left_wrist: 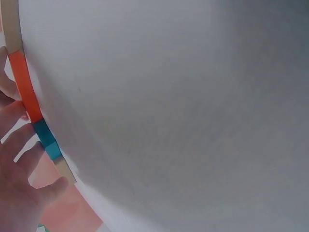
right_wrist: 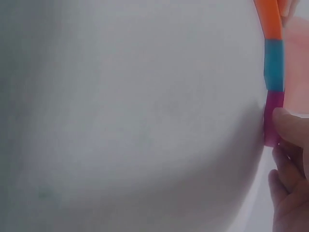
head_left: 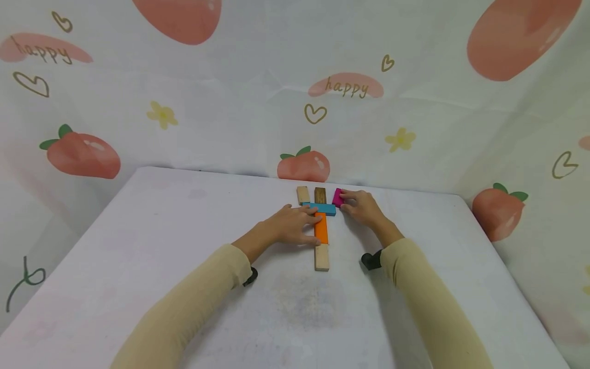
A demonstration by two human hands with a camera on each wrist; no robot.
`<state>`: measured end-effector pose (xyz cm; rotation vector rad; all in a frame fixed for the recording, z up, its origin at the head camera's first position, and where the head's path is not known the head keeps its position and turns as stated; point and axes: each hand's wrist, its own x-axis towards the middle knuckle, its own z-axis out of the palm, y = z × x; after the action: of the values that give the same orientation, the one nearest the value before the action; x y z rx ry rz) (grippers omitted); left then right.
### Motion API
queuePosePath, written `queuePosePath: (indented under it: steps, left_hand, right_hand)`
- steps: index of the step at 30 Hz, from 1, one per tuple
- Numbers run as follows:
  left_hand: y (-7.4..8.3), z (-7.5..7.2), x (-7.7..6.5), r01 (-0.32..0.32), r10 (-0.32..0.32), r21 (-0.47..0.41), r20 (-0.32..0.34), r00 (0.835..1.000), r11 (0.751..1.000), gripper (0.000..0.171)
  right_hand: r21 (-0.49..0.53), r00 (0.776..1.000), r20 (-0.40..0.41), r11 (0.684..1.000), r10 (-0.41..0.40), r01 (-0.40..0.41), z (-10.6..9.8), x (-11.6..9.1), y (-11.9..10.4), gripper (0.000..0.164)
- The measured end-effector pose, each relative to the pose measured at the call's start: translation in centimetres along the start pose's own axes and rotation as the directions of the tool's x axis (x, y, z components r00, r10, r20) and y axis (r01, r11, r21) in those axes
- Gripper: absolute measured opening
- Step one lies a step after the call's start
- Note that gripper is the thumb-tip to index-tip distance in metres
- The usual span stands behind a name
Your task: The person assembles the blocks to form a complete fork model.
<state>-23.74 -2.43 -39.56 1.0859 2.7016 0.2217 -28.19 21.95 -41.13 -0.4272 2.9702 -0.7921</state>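
A magenta block (head_left: 337,198) lies at the right end of a blue block (head_left: 327,209), pinched between the thumb and fingers of my right hand (head_left: 365,207). My left hand (head_left: 292,225) has its fingers spread, touching the blue block and the orange block (head_left: 322,233). The orange block runs down from the blue one, with a pale wooden block (head_left: 321,258) at its near end. Beyond the blue block lie a second pale wooden block (head_left: 302,195) on the left and a dark brown block (head_left: 320,195) in the middle. The left fingers partly cover the blue and orange blocks.
The blocks lie on a white-covered table (head_left: 193,307), near its far edge. Behind it hangs a white cloth (head_left: 239,102) printed with peaches, hearts and flowers. Black straps with small devices sit at both wrists, below the beige sleeves (head_left: 189,302).
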Motion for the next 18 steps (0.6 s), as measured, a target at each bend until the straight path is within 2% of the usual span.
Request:
queuePosePath:
  steps: [9,18]
  left_hand:
    - [-0.01,0.04,0.14,-0.007,0.007,-0.002,0.004,1.0,1.0,0.071]
    - [-0.09,0.14,0.18,0.006,-0.006,-0.01,0.01,1.0,1.0,0.072]
  right_hand:
    - [-0.013,0.998,0.06,1.0,-0.001,0.002,-0.19,0.38,-0.44,0.042]
    - [0.0,0.998,0.062,1.0,-0.019,0.019,-0.22,0.63,-0.84,0.041]
